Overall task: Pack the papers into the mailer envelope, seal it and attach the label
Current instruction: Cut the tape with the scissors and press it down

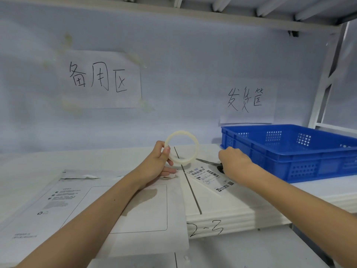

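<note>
A white mailer envelope (81,207) lies flat on the table at the left, printed side up, under my left forearm. My left hand (158,163) holds a roll of clear tape (182,148) upright above the envelope's far right corner, thumb and fingers pinching its left rim. A white shipping label (210,177) with barcodes lies on the table to the right of the envelope. My right hand (235,161) is closed on the black handle of a pair of scissors (207,162), whose blades lie flat and point left, just behind the label.
A blue plastic crate (301,151) stands at the right, close behind my right hand. Two handwritten paper signs (102,80) hang on the back wall. White foam boards (231,209) form the table top, with a dark seam between them. A metal shelf frame (326,78) rises at the right.
</note>
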Demonstrator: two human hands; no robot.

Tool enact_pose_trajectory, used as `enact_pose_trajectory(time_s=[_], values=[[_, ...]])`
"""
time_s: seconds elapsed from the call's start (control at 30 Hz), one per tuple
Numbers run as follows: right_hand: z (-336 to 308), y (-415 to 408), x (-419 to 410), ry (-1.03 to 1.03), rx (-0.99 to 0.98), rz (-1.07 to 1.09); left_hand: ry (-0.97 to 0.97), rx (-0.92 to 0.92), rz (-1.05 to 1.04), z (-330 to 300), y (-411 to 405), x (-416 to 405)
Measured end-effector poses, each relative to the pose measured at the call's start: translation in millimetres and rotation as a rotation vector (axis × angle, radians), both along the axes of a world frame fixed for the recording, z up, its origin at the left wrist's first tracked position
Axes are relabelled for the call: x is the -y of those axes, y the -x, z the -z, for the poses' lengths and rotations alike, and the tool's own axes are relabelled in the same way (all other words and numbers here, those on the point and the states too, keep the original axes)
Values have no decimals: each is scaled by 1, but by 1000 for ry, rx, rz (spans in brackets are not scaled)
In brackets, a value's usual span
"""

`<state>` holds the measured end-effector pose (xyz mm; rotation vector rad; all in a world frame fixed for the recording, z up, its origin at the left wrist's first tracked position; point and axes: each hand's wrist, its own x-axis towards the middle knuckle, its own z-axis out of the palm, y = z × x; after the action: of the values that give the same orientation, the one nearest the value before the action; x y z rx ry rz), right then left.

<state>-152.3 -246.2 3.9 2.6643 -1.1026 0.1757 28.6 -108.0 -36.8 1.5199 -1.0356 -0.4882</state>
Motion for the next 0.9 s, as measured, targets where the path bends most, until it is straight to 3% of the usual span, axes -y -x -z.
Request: enact_pose_trajectory(time_s=[0.13, 0.23, 0.33, 0.53, 0.67, 0.9], values=[[4, -4, -19, 120, 119, -168, 42, -138, -66, -1, -3, 0], [21, -15, -43, -134, 223, -489, 148, -277, -129, -4, -8, -1], [37, -36, -62, -310, 48, -625, 237, -324, -197, -6, -15, -3], [48, -44, -66, -228, 95, -656, 218, -297, -265, 2, -24, -6], [48, -36, -65, -250, 61, -552, 208, -297, -268, 4, -26, -7], [52, -33, -70, -175, 289, -527, 213, -306, -276, 6, -27, -8]])
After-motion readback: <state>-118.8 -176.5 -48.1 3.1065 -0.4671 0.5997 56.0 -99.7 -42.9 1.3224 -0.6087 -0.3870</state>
